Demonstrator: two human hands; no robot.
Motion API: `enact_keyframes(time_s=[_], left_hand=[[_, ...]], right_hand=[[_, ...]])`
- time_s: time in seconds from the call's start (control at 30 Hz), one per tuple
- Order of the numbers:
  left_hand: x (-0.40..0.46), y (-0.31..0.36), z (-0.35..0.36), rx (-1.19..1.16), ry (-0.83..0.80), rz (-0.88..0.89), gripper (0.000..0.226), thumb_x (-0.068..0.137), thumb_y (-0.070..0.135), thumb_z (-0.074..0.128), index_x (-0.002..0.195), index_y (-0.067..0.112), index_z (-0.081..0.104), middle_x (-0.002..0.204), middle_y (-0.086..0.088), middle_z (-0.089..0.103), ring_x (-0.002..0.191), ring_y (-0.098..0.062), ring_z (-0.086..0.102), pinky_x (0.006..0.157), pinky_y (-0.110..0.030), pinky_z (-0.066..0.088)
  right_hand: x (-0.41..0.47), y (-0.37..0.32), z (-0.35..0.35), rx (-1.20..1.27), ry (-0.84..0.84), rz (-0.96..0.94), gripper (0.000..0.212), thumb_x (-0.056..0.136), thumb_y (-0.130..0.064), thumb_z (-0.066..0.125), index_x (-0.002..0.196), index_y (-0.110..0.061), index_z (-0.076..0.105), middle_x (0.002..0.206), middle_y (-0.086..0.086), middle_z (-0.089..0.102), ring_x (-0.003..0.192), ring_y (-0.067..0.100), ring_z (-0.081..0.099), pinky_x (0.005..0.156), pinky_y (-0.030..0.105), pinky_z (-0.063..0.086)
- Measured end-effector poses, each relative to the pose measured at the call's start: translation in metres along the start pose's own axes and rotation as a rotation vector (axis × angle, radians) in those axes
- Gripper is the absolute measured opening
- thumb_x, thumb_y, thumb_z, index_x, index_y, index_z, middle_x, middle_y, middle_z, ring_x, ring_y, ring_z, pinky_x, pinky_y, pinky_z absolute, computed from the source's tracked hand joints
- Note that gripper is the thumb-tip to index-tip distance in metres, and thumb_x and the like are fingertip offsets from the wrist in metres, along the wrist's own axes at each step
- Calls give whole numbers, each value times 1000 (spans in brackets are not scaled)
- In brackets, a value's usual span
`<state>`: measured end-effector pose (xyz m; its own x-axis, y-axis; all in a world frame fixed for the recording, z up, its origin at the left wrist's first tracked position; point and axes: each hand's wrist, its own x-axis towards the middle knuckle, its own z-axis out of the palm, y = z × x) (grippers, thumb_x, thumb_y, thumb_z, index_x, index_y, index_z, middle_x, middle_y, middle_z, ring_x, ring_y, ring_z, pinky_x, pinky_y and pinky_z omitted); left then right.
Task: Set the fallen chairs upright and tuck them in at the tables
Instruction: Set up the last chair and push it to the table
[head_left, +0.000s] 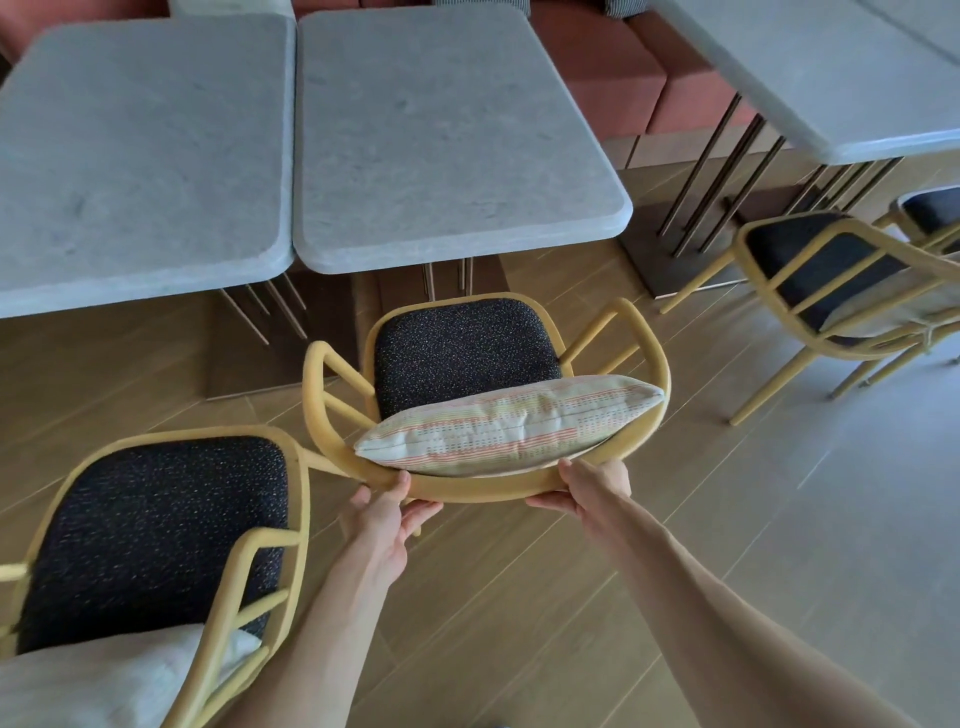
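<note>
Left grip (384, 512): fingers curled round the yellow chair's (644, 358) back rail, left end.
Right grip (584, 486): holding same rail, right end.
Chair: upright, facing the middle desk (441, 130), seat front near its edge, not under it.
Cushion (509, 423): striped, leaning against chair back.
Second chair (156, 519): upright, left of held chair.
Third chair (831, 280): right, at another desk (831, 78).

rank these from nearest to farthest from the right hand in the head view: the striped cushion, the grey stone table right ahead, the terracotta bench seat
1. Striped cushion, just beyond the right hand, against the held chair's back rail.
2. Grey stone table, straight ahead past the chair's seat.
3. Terracotta bench seat, behind the table, far right.
</note>
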<state>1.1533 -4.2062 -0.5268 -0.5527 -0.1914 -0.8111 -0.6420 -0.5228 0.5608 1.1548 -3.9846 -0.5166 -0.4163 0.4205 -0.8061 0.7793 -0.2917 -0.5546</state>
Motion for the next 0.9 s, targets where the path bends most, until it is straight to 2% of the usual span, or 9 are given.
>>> enact_keyframes(time_s=[0.1, 0.23, 0.3, 0.37, 0.43, 0.6, 0.7, 0.8, 0.9], left_hand=[[2, 0, 3, 12, 18, -5, 25, 96, 1, 61, 120, 0, 60, 116, -23, 66, 91, -39, 71, 85, -48, 58], [-2, 3, 5, 58, 21, 2, 27, 95, 1, 61, 122, 2, 58, 116, -22, 67, 84, -35, 72, 82, -48, 59], [-3, 6, 9, 97, 27, 2, 32, 94, 3, 63, 125, 3, 56, 116, -19, 66, 76, -31, 74, 85, -50, 60], [-8, 6, 10, 126, 73, 11, 30, 94, 5, 65, 123, 2, 56, 110, -15, 67, 56, -24, 73, 89, -49, 59], [-14, 5, 11, 146, 101, 9, 23, 96, 6, 64, 117, 2, 58, 106, -13, 67, 48, -20, 70, 92, -45, 58], [-36, 6, 4, 204, 199, 63, 11, 97, 5, 57, 108, 3, 59, 84, -13, 63, 66, -21, 68, 83, -37, 61], [-63, 21, 0, 221, 211, 158, 20, 96, 4, 56, 114, 0, 63, 96, -16, 68, 76, -21, 68, 83, -37, 61], [-102, 48, 1, 213, 111, 267, 24, 97, 14, 58, 117, 3, 67, 101, -12, 72, 87, -23, 71, 91, -41, 58], [-148, 79, -6, 175, 3, 436, 28, 96, 22, 62, 117, 4, 69, 107, -10, 74, 101, -23, 71, 92, -37, 58]], right_hand=[[2, 0, -1, -12, -1, -8, 38, 99, -5, 57, 136, -5, 50, 107, 19, 68, 60, 34, 75, 42, 29, 57], [0, -4, 2, -29, -8, 0, 35, 100, -6, 56, 134, -5, 52, 91, 17, 67, 59, 33, 75, 42, 30, 58], [-2, -6, 4, -42, -38, -16, 35, 101, -10, 56, 135, -8, 53, 104, 21, 68, 62, 31, 76, 46, 29, 59], [-9, -3, 4, -34, -20, -10, 38, 100, -12, 57, 138, -9, 50, 116, 21, 66, 62, 31, 76, 51, 33, 62], [-17, 1, 2, -23, -25, -1, 38, 100, -15, 59, 136, -10, 48, 114, 20, 66, 59, 30, 75, 52, 36, 63], [-46, 3, -4, -125, -38, -41, 25, 102, -17, 54, 125, -8, 55, 105, 17, 69, 61, 26, 76, 49, 32, 61], [-77, -16, -3, -178, -19, -117, 15, 103, -15, 49, 108, -4, 56, 96, 15, 70, 44, 19, 69, 45, 28, 59], [-119, -38, 9, -101, -141, -252, 22, 99, -20, 56, 110, -3, 67, 94, 10, 74, 68, 21, 75, 73, 33, 64], [-174, -50, 24, -74, -255, -498, 26, 97, -31, 57, 103, -11, 73, 97, 9, 76, 95, 29, 74, 94, 44, 58]])
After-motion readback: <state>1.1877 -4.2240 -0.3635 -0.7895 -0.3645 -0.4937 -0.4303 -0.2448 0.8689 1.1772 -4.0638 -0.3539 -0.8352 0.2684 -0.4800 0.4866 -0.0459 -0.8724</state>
